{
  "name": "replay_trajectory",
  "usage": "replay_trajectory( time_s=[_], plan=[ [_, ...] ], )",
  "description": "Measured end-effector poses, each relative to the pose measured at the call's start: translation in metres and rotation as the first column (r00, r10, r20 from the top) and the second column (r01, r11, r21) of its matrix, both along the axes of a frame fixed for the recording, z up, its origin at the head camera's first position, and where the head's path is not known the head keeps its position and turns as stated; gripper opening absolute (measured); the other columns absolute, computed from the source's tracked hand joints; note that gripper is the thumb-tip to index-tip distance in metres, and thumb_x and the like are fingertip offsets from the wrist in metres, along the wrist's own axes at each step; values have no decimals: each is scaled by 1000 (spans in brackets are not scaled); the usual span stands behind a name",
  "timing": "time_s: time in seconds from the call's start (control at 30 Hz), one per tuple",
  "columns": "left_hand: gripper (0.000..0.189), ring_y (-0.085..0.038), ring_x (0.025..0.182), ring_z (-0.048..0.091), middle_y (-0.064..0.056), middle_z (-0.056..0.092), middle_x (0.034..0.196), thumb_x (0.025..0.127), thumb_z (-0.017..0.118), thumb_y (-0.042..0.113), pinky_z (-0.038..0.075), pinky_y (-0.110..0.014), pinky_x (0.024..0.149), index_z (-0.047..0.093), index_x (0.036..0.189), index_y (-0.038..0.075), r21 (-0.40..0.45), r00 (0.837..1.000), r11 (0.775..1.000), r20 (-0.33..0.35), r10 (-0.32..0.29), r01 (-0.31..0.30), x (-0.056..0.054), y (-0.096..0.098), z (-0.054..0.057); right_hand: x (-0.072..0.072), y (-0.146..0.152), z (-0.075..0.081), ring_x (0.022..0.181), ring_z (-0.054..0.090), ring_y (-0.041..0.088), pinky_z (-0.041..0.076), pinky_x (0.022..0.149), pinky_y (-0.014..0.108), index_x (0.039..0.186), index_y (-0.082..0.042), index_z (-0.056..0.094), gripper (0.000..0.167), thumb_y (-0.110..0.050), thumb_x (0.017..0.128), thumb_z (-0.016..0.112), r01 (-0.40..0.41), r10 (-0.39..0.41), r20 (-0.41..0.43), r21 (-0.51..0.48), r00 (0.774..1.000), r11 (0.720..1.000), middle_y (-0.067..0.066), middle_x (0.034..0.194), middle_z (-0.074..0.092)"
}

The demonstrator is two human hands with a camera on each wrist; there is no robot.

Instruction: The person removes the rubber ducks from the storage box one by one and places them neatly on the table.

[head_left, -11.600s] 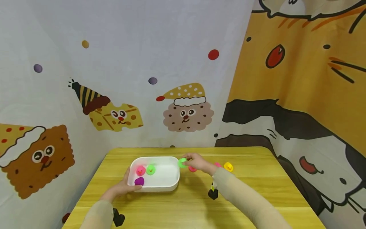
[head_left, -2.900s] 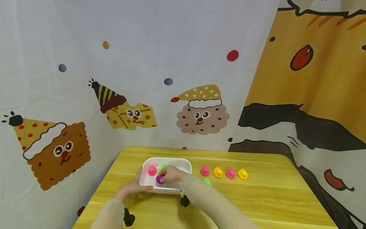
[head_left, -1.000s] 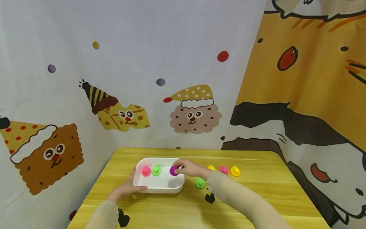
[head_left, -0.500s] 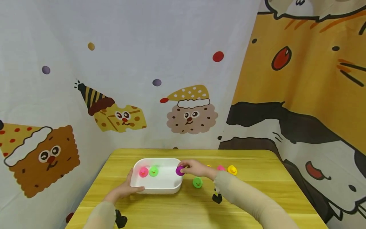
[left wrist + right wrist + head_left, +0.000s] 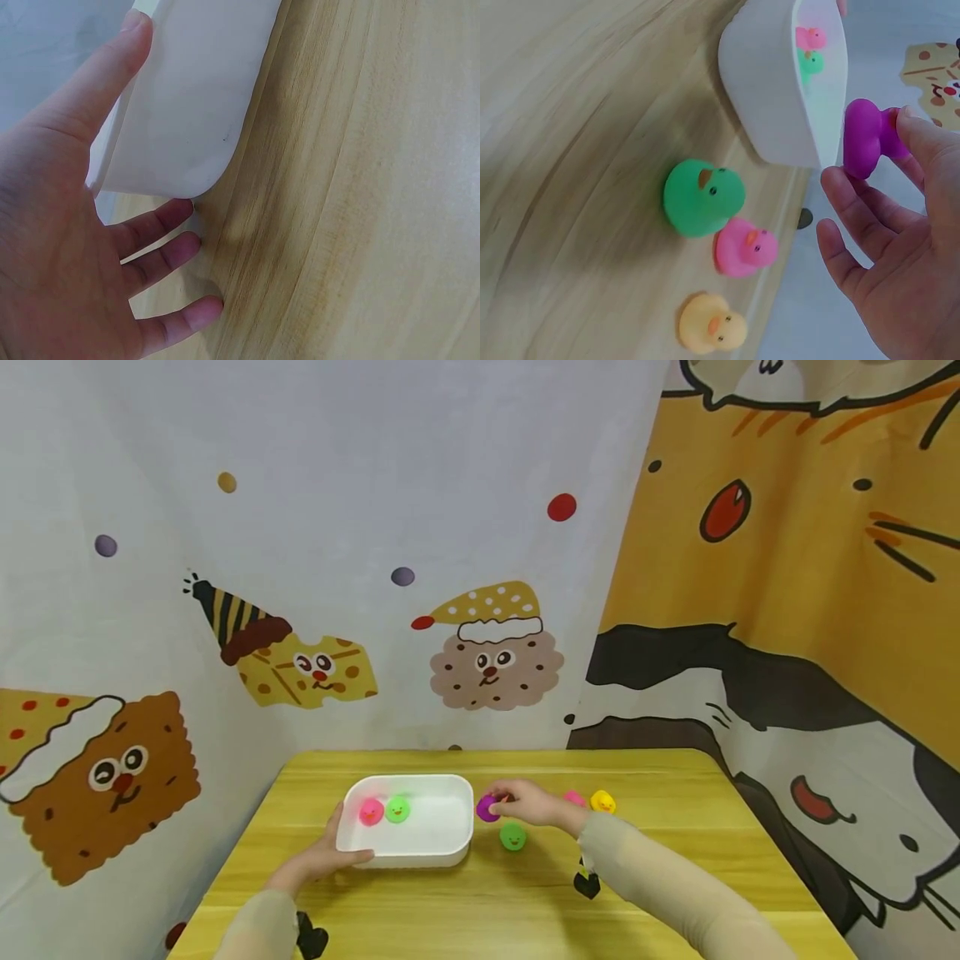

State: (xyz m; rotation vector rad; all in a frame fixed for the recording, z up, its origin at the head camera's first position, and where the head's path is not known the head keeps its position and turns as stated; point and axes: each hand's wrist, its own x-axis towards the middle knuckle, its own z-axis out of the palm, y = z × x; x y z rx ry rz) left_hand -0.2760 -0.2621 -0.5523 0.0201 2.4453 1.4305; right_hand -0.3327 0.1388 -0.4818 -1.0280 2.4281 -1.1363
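A purple rubber duck (image 5: 487,808) is pinched between the thumb and fingers of my right hand (image 5: 528,802), just outside the right end of a white tub (image 5: 446,827). In the right wrist view the duck (image 5: 862,139) is held up near the rim, clear of the table. My left hand (image 5: 318,860) holds the tub's left end. Its thumb lies on the rim in the left wrist view, its fingers around the corner. Inside the tub sit a pink duck (image 5: 371,812) and a green duck (image 5: 397,808). Another green duck (image 5: 513,837) stands on the table below my right hand.
Farther right on the wooden table (image 5: 675,860) stand a pink duck (image 5: 574,797), partly behind my right arm, and a yellow duck (image 5: 602,802). The right wrist view shows a pink duck (image 5: 742,247) and a yellow duck (image 5: 709,322). A patterned cloth hangs behind the table.
The right hand has lifted the purple duck out of the tub and moved it rightward past the rim. Earlier, a green duck came out onto the table. The left hand stays on the tub.
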Motion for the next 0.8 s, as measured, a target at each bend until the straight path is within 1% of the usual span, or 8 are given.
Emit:
replay_trajectory(
  time_s=[0.07, 0.13, 0.2, 0.3, 0.4, 0.57, 0.73, 0.8],
  plan=[
    [126, -54, 137, 11, -31, -13, 154, 78, 80, 36, 8, -66, 110, -19, 151, 6, 0, 1000, 1000, -1, -2, 2, 2, 1, 2, 2, 5, 1, 96, 62, 24, 52, 80, 29, 120, -1, 62, 26, -15, 98, 58, 6, -6, -4, 0, 1000, 1000, 5, 104, 66],
    [125, -55, 136, 13, -33, -12, 154, 80, 79, 34, 10, -67, 109, -20, 150, 4, -8, 1000, 1000, -1, -8, 8, 4, 4, 7, 4, 10, 1, 97, 62, 23, 52, 81, 29, 121, 0, 61, 27, -15, 98, 58, 18, -18, -11, 9, 1000, 1000, 5, 105, 66],
    [123, -54, 136, 14, -33, -12, 154, 81, 78, 32, 12, -66, 109, -20, 150, 4, -12, 1000, 1000, 0, -13, 13, 7, 6, 11, 5, 14, 1, 97, 62, 24, 52, 81, 29, 120, 0, 62, 27, -15, 98, 58, 25, -25, -25, 16, 999, 1000, 5, 105, 66],
    [123, -55, 134, 16, -35, -11, 153, 82, 77, 31, 14, -67, 109, -21, 149, 3, -17, 1000, 1000, 2, -18, 18, 9, 7, 15, 5, 20, 1, 97, 61, 22, 52, 80, 30, 121, -2, 62, 27, -16, 98, 58, 41, -41, -17, 18, 999, 999, 4, 105, 66],
    [123, -55, 133, 16, -35, -10, 152, 82, 77, 32, 12, -67, 109, -22, 149, 3, -15, 1000, 1000, -6, -20, 20, 8, 5, 12, 4, 27, -3, 97, 61, 20, 52, 80, 29, 122, -2, 62, 28, -17, 98, 58, 44, -44, -6, 8, 999, 999, 4, 107, 66],
    [125, -57, 134, 14, -35, -10, 152, 80, 77, 38, 11, -69, 108, -21, 150, 6, -24, 1000, 999, -10, -25, 24, 3, 0, 4, 6, 36, -5, 96, 61, 20, 52, 80, 28, 122, -2, 62, 28, -15, 98, 58, 52, -52, 0, 1, 999, 999, 6, 110, 66],
    [126, -56, 135, 10, -32, -13, 154, 79, 78, 42, 9, -69, 108, -21, 150, 8, -25, 1000, 999, 11, -21, 22, 0, -2, -1, 11, 47, -6, 95, 60, 23, 52, 77, 28, 119, -2, 63, 24, -12, 97, 59, 81, -81, -1, 3, 997, 997, 6, 107, 65],
    [127, -55, 137, 9, -30, -16, 154, 79, 78, 42, 9, -68, 108, -21, 150, 8, -24, 1000, 1000, 22, -19, 19, -2, -2, -3, 12, 51, -7, 95, 59, 23, 51, 77, 28, 117, -3, 64, 23, -13, 97, 59, 102, -102, -7, 18, 995, 995, 3, 106, 65]
  ],
)
